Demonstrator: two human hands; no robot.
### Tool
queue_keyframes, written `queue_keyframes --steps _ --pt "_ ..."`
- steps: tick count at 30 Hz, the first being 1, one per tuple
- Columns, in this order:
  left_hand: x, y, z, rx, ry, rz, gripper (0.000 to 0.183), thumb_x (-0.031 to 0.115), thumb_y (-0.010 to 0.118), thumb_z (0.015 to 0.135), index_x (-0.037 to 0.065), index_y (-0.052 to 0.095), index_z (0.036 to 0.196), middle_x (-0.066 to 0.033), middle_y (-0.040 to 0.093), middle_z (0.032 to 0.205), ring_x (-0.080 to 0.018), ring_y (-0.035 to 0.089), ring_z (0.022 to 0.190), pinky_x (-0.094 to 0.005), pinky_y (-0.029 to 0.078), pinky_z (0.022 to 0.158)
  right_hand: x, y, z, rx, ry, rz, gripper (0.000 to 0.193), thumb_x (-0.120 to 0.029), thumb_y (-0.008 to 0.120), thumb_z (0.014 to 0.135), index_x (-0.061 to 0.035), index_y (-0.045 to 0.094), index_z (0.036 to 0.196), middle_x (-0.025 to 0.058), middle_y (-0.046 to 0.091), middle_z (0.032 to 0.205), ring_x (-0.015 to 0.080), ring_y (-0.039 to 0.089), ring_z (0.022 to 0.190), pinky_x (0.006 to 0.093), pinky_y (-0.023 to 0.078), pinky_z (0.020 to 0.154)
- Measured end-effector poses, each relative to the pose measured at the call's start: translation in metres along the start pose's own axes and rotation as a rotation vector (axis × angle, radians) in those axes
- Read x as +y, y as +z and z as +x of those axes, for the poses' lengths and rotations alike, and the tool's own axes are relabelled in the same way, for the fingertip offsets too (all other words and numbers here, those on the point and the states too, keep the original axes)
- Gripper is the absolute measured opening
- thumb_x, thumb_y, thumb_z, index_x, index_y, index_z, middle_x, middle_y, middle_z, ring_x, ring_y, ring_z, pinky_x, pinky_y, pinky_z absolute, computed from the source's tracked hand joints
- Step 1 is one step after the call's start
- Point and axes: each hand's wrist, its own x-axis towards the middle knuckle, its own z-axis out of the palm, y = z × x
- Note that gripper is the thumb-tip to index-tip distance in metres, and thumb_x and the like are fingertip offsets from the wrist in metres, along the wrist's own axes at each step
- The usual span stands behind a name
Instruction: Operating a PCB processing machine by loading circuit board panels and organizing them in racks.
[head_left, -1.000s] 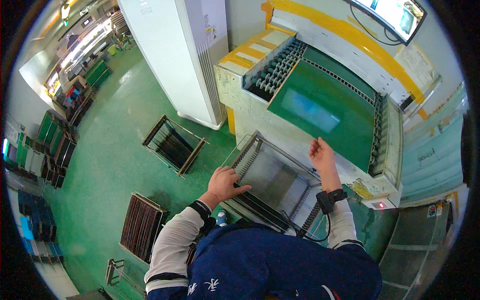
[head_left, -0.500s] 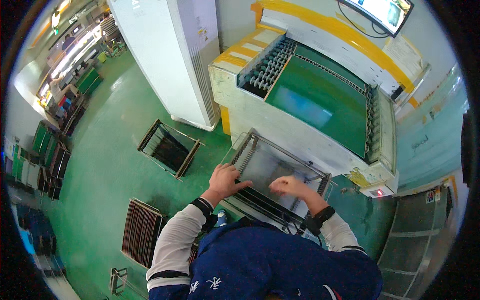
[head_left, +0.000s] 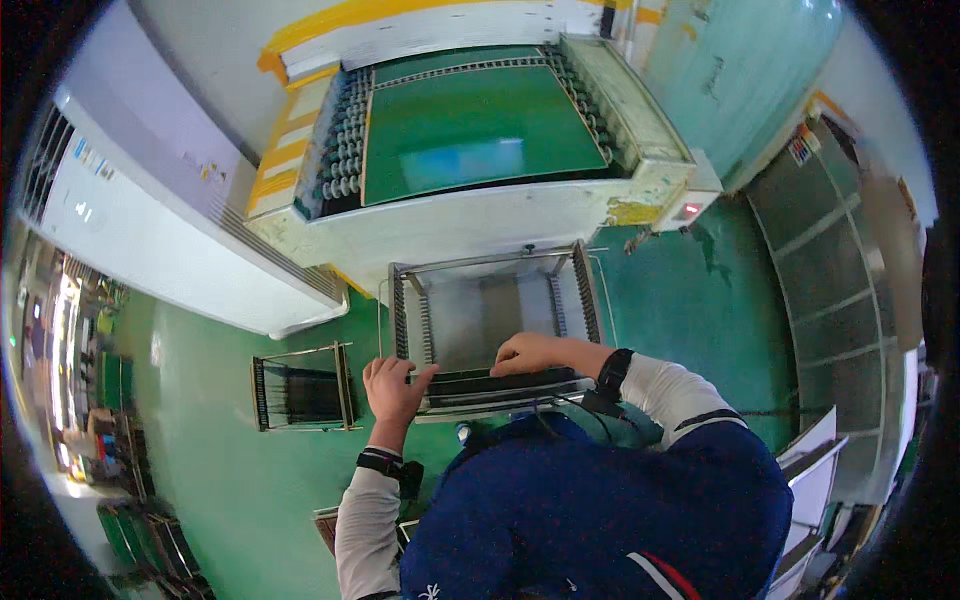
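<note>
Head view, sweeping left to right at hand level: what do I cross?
Smaller slotted rack on the floor → left hand on the near left corner of the metal rack → right hand on its dark near edge → black wristband → green floor.

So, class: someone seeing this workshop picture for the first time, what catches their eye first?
Probably the big green conveyor bed of the pale machine at the top, its rollers along both sides. Just below it, both hands rest on a slotted metal rack: the left hand at its near left corner, the right hand on the dark boards at its near edge.
</note>
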Motion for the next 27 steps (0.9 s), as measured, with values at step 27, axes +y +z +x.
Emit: queue_keyframes --steps 27 --pt "-0.005 0.009 -0.002 -0.009 0.024 0.036 0.041 0.049 0.077 0.078 0.009 0.068 0.072 -0.0064 0.064 0.079 -0.0293 0.061 0.084 -0.0434 0.043 0.084 0.017 0.013 0.028 0.024 0.043 -0.281 0.050 -0.054 0.061 0.090 -0.0081 0.071 0.107 0.0177 0.072 0.099 0.0387 0.067 0.094 0.0482 0.051 0.081"
